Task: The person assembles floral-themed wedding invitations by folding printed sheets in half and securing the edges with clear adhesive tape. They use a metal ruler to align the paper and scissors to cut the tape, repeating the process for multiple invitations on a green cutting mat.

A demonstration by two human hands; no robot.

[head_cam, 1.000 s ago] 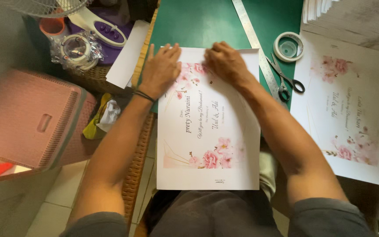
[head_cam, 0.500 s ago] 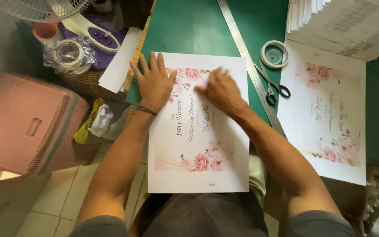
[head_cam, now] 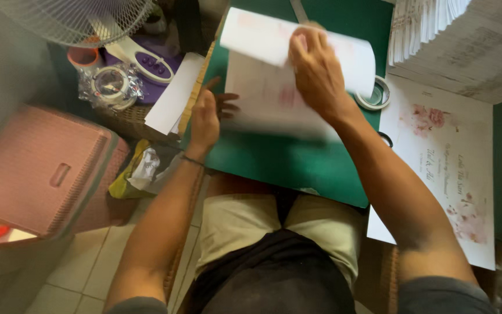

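Note:
A white floral printed sheet [head_cam: 265,87] lies on the green cutting mat [head_cam: 297,166], its near half folded up and over toward the far side. My right hand [head_cam: 316,71] presses on the folded-over flap near the top edge. My left hand [head_cam: 207,119] rests at the sheet's left edge, fingers on the paper. The sheet is motion-blurred, so its print is hard to make out.
A second floral sheet [head_cam: 445,168] lies to the right, under a tall stack of white paper [head_cam: 454,40]. A tape roll [head_cam: 374,96] sits beside my right wrist. Left of the mat are a loose white sheet [head_cam: 172,96], a fan [head_cam: 82,20], a pink plastic bin [head_cam: 36,168] and a basket with clutter.
The sheet lay flat under both hands before. Now its near half has been lifted and folded over away from me, and the view has shifted down toward my lap.

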